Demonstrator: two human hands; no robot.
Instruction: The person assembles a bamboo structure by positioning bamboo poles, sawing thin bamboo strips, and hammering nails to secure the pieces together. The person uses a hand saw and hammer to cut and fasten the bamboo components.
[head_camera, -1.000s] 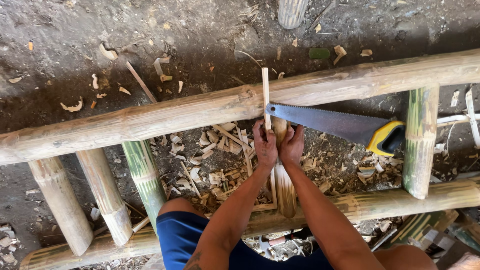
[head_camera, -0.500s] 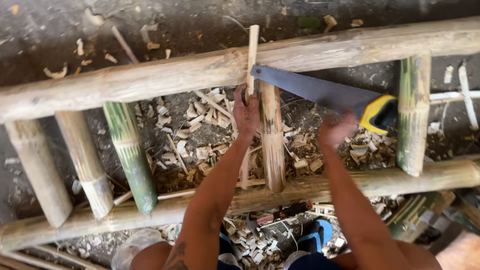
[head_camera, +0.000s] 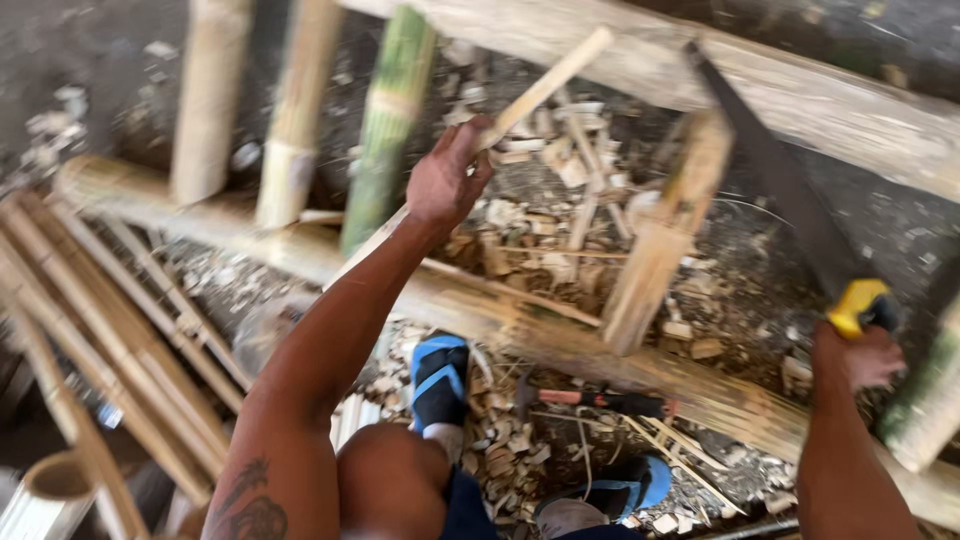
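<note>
The bamboo frame (head_camera: 800, 105) lies across the floor before you. Your left hand (head_camera: 447, 180) has fingers clenched around a thin bamboo strip (head_camera: 545, 85); hold it steady. Your right hand (head_camera: 865, 355) reaches the handsaw (head_camera: 790, 200)'s yellow handle; grip unclear.

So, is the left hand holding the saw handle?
No, the left hand grips a thin bamboo strip; the right hand is at the saw handle.

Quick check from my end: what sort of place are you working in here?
Likely an outdoor or open bamboo workshop on bare ground: a bamboo pole frame, wood chips littering the dirt, a handsaw by the right hand, and a thin bamboo strip in the left hand.
</note>
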